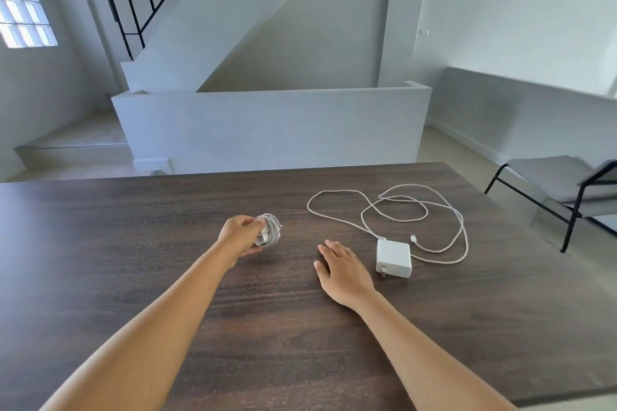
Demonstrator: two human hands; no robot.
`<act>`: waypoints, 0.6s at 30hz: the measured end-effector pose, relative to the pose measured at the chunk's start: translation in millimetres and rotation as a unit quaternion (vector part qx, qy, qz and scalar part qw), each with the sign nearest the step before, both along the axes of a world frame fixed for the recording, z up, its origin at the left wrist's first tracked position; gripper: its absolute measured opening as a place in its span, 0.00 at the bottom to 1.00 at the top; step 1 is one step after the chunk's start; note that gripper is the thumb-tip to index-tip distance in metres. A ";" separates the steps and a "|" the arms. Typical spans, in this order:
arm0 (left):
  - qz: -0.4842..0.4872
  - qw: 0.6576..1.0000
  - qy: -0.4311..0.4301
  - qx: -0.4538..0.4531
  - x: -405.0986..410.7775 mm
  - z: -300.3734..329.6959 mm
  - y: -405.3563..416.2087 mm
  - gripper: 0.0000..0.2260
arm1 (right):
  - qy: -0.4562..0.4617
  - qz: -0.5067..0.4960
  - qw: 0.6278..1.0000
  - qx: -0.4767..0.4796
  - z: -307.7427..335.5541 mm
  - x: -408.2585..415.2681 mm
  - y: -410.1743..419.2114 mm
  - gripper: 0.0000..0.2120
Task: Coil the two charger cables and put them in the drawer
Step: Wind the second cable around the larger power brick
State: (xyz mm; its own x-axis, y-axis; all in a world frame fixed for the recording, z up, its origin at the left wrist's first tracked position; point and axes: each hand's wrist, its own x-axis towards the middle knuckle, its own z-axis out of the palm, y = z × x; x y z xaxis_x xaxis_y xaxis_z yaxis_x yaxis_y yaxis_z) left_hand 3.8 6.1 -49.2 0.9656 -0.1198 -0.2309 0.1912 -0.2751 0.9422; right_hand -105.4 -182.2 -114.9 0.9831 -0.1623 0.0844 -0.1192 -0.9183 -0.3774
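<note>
Near the middle of the dark wooden table, the left hand is closed around a coiled white cable, fingers and thumb gripping the bundle just above the surface. The right hand lies flat on the table, fingers loosely together, palm down. Just beside it, toward the table's right edge, sits the white charger brick, its loose cable sprawled in open loops toward the far edge

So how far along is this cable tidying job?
About halfway. One cable looks wound into a tight bundle, held in the left hand just over the table. The second cable lies in loose loops, plugged into its white adapter, with the right hand flat beside it. That one needs coiling. No drawer is in view, so nothing is stored.
</note>
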 end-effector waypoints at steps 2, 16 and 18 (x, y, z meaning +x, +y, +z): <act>0.009 1.000 -0.021 0.018 -1.7 -9.6 -2.0 0.09 | -0.015 -0.005 1.000 -0.003 -1.5 1.3 1.6 0.25; 0.077 0.956 -0.193 0.206 -22.5 -37.5 -16.4 0.22 | -0.154 -0.034 0.986 0.057 -5.6 -10.7 1.7 0.14; 0.079 0.928 -0.291 0.219 -30.1 -29.3 -30.8 0.20 | -0.256 -0.030 0.965 0.058 -2.7 -23.7 -1.5 0.09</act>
State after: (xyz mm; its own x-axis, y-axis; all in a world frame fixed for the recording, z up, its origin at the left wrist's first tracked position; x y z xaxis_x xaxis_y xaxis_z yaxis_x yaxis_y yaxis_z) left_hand -26.4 -24.7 -78.5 0.9391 0.0167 0.3431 -0.2450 -0.6676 0.7031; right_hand -129.2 -183.7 -117.6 0.8061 -0.2552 0.5339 0.0580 -0.8638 -0.5005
